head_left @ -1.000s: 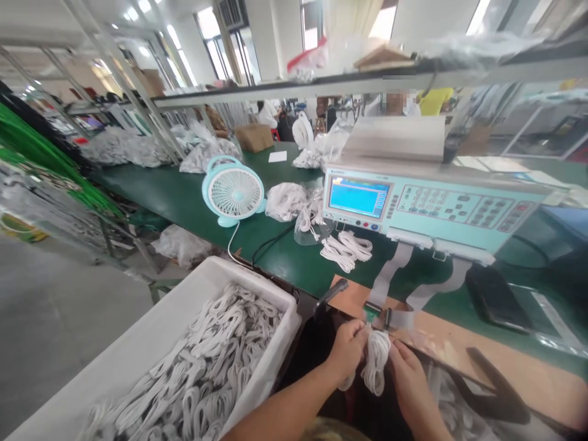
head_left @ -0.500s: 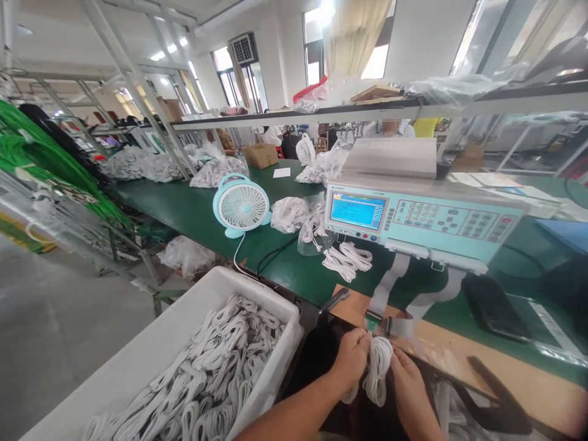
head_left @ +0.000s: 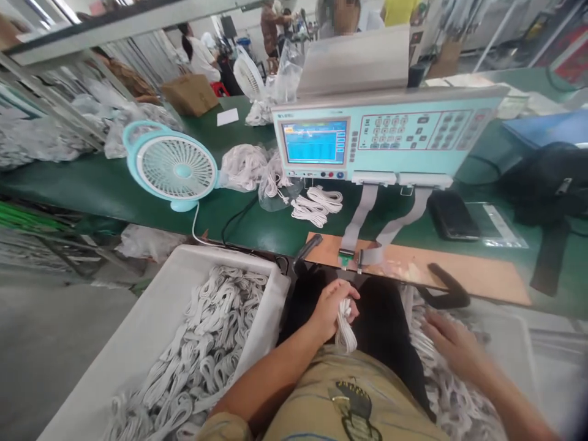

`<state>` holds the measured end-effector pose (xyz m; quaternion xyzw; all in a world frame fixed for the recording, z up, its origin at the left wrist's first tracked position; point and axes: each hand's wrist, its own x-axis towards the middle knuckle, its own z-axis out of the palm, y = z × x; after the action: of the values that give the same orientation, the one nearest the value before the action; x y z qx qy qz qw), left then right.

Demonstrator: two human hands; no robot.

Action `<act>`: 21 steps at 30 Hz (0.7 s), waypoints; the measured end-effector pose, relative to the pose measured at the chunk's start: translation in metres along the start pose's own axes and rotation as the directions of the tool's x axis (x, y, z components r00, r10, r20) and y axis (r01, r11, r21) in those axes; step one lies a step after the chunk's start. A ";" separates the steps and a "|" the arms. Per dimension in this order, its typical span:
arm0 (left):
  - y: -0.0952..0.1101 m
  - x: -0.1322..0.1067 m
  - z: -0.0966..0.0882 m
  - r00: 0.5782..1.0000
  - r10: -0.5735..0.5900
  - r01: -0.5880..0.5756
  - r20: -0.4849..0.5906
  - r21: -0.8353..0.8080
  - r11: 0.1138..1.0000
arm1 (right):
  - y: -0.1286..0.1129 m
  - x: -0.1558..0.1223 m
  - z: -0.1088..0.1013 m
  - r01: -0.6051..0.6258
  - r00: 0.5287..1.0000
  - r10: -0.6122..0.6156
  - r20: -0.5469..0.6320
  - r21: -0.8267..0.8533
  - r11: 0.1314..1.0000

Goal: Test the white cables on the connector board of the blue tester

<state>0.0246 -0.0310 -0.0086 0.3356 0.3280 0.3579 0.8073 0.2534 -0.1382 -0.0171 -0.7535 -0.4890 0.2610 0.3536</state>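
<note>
Holding a white cable bundle (head_left: 346,337) in our left hand (head_left: 334,305), in front of the tester (head_left: 404,160), we judge it light, soft, best gripped at its gathered top. Whether our blurred right hand (head_left: 452,340) grips anything, we cannot tell. Similar bundles fill the white bin (head_left: 154,303) front-left of the tester.

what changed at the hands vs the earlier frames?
The left hand has come back from the ribbon connectors toward the body, gripping a white cable bundle; can't tell whether it's the one seen between both hands earlier. The right hand has swung right, over the cable heap, with no bundle visible in it. Fan and instrument stay put.
</note>
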 end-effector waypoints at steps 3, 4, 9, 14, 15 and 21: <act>-0.002 0.003 0.004 0.999 -0.030 0.033 0.024 -0.120 0.992 | 0.015 -0.014 -0.012 0.137 0.988 -0.151 -0.018 -0.331 0.934; -0.004 0.004 0.007 0.999 -0.044 0.047 0.026 -0.144 0.989 | 0.009 -0.019 -0.005 0.196 0.979 -0.205 0.005 -0.318 0.927; -0.011 0.001 0.024 0.997 -0.072 0.072 0.002 -0.165 0.984 | -0.050 -0.027 0.056 0.382 0.917 -0.380 0.121 0.007 0.924; -0.007 -0.010 0.028 1.000 -0.013 0.012 -0.015 -0.078 0.997 | -0.062 -0.015 0.080 0.453 0.890 -0.455 0.038 0.039 0.890; -0.006 -0.012 0.027 1.000 0.000 -0.001 -0.022 -0.058 0.998 | -0.061 -0.013 0.080 0.470 0.881 -0.471 0.039 0.041 0.882; -0.005 -0.020 0.022 0.995 0.092 -0.088 -0.025 0.133 0.987 | -0.069 -0.009 0.080 0.523 0.845 -0.529 0.081 0.081 0.848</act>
<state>0.0332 -0.0565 0.0058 0.3970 0.3480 0.3766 0.7612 0.1529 -0.1057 -0.0112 -0.5663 -0.6865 0.2051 0.4073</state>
